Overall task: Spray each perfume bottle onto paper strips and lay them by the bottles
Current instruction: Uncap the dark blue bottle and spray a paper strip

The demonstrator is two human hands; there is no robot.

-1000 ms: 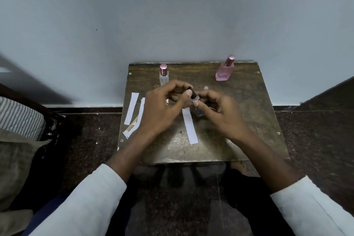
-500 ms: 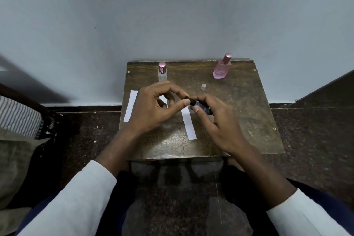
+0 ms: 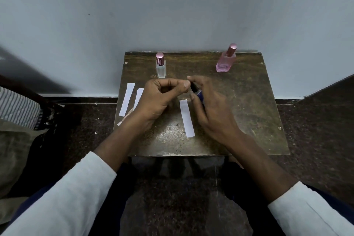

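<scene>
My right hand (image 3: 212, 113) grips a small blue bottle (image 3: 200, 96) with a black top, held tilted above the brown table (image 3: 245, 113). My left hand (image 3: 161, 99) has curled fingers, and its thumb and forefinger pinch that black top. A white paper strip (image 3: 187, 119) lies on the table below the two hands. Two more white strips (image 3: 126, 99) lie at the table's left edge, partly under my left wrist. A clear bottle with a pink cap (image 3: 160, 67) stands at the back left. A pink bottle (image 3: 225, 61) stands at the back right.
The small table stands against a grey wall, with dark speckled floor on both sides. A brownish strip (image 3: 125, 117) pokes out at the table's left edge. Striped cloth (image 3: 18, 108) lies on the far left. My legs are under the table's near edge.
Both hands have shifted slightly toward the back of the table with the blue bottle. The small clear cap seen on the table earlier is now hidden behind my right hand.
</scene>
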